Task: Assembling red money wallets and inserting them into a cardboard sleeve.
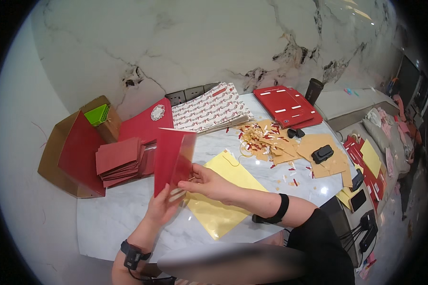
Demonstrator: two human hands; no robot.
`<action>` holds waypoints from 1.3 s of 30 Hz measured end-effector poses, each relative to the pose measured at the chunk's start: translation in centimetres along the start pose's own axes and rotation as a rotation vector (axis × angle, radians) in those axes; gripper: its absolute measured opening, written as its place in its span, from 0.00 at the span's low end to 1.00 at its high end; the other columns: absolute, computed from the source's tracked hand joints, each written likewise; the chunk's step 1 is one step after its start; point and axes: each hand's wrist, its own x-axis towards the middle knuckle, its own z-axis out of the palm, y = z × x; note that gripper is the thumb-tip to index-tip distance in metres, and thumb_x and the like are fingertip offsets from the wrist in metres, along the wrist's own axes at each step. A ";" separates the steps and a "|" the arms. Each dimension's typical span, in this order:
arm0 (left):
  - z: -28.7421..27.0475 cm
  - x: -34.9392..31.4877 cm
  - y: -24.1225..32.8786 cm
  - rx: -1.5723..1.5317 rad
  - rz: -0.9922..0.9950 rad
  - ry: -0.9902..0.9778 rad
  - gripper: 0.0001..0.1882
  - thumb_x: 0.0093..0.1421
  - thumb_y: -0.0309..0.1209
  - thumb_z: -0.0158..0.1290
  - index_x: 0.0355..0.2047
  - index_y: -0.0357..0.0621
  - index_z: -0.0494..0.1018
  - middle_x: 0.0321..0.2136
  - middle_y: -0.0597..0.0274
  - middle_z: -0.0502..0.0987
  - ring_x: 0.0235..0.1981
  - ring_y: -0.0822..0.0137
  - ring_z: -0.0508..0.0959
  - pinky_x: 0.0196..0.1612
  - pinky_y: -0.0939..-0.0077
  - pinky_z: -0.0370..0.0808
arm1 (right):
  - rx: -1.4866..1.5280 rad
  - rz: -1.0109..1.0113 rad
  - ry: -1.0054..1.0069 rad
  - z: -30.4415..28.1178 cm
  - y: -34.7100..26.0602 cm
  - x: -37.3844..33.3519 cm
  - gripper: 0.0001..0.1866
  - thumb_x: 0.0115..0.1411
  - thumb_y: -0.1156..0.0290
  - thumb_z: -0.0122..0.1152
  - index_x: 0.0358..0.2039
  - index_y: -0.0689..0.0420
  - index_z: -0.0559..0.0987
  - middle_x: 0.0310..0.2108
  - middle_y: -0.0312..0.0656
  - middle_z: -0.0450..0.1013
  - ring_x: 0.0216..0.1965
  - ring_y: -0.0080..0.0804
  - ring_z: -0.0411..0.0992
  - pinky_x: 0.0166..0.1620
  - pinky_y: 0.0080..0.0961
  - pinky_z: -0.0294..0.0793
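From here I see the left hand [160, 207] and right hand [210, 183], partly closed, gripping a folded red sheet [168, 154] above the surface [110, 219].

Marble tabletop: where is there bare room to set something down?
The marble tabletop is bare front-left, between the red-brown stack, left forearm and near edge, and narrowly between the patterned sheets and yellow sheet. Crowded: back left around the cardboard box, and right under paper scraps.
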 end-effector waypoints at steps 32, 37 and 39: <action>-3.5 1.5 2.8 0.241 0.176 0.684 0.16 0.69 0.32 0.49 0.52 0.37 0.65 0.49 0.54 0.72 0.54 0.60 0.74 0.59 0.67 0.73 | -1.437 0.353 1.246 -38.3 -2.1 2.2 0.21 0.61 0.60 0.58 0.48 0.62 0.79 0.45 0.57 0.78 0.50 0.55 0.75 0.53 0.47 0.74; -3.0 1.5 2.8 0.380 0.106 0.724 0.18 0.68 0.30 0.49 0.56 0.38 0.61 0.48 0.58 0.70 0.53 0.59 0.74 0.59 0.65 0.73 | -1.417 0.578 1.024 -35.6 -3.6 0.6 0.29 0.50 0.49 0.71 0.42 0.62 0.82 0.43 0.57 0.79 0.47 0.51 0.78 0.51 0.43 0.77; -3.2 1.2 2.9 0.423 0.103 0.700 0.21 0.68 0.28 0.49 0.58 0.38 0.58 0.48 0.59 0.69 0.53 0.60 0.74 0.59 0.64 0.74 | -1.525 0.492 1.021 -34.1 -4.2 0.3 0.27 0.51 0.49 0.68 0.38 0.62 0.83 0.39 0.56 0.80 0.43 0.49 0.79 0.47 0.42 0.79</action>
